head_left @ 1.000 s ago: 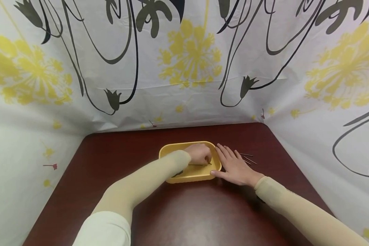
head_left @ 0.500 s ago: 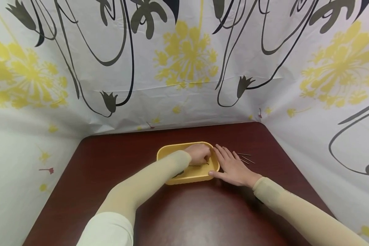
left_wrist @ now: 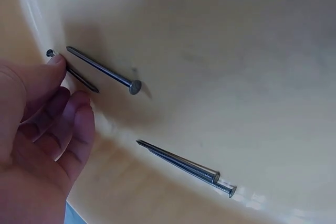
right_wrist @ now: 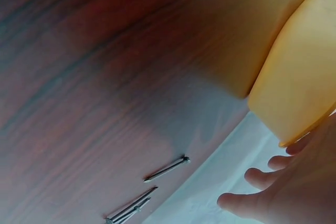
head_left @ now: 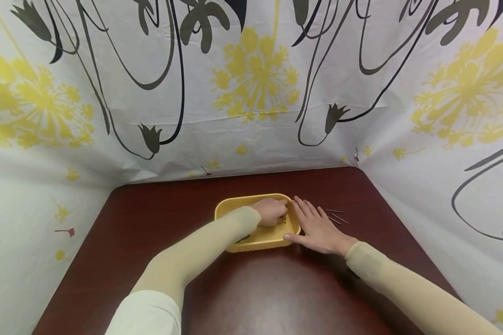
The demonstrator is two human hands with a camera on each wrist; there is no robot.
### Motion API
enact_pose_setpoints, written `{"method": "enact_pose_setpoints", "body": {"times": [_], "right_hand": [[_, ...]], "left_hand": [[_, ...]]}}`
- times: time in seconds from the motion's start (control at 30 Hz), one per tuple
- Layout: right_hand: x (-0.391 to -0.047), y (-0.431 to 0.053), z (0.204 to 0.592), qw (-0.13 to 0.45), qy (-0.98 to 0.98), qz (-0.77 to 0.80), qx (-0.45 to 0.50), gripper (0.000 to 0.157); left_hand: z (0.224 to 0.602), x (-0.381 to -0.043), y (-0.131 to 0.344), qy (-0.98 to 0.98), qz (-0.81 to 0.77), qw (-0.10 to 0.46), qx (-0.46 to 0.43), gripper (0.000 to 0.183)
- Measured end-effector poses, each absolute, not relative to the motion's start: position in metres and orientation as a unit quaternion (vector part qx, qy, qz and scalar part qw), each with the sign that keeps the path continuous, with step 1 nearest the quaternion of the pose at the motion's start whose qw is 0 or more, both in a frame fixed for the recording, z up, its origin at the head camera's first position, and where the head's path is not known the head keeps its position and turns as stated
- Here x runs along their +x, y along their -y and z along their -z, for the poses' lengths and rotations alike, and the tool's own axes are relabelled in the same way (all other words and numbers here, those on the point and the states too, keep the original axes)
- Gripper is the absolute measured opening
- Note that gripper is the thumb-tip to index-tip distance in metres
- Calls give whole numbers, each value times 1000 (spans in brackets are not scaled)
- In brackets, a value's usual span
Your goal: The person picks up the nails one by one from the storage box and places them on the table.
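Note:
Inside a yellow plastic tray (head_left: 260,244), my left hand (head_left: 270,213) reaches down near the right end. The left wrist view shows its thumb and fingers pinching a steel nail (left_wrist: 82,80) close to the tray wall. Another nail (left_wrist: 102,69) lies just beside it, and two more nails (left_wrist: 181,161) lie together along the wall. My right hand (head_left: 320,231) rests against the tray's right end, fingers spread straight, thumb at the near corner. In the right wrist view its fingertips (right_wrist: 257,177) are by the tray's outer wall.
Several nails (head_left: 339,217) lie on the dark red table (head_left: 172,200) to the right of my right hand. A dark patch (head_left: 243,238) shows in the tray beside my left sleeve. A white curtain (head_left: 193,149) with printed flowers surrounds the table's back and sides.
The left hand stays in the tray, but its index finger now reaches out further toward the right wall. The right hand holds its place. The head view has shifted slightly.

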State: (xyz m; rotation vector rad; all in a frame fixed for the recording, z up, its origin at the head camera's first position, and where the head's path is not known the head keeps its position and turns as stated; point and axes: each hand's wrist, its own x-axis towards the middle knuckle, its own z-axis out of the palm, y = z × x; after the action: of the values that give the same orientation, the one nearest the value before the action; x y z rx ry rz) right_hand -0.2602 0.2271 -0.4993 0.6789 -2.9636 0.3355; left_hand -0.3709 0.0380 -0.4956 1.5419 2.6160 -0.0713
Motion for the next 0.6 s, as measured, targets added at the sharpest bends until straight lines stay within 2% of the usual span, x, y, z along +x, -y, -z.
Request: {"method": "enact_pose_setpoints", "body": {"times": [0.6], "right_hand": [[-262, -226, 500, 44, 970, -89, 221, 107]], "left_hand": [[480, -350, -33, -888, 87, 52, 448, 15]]}}
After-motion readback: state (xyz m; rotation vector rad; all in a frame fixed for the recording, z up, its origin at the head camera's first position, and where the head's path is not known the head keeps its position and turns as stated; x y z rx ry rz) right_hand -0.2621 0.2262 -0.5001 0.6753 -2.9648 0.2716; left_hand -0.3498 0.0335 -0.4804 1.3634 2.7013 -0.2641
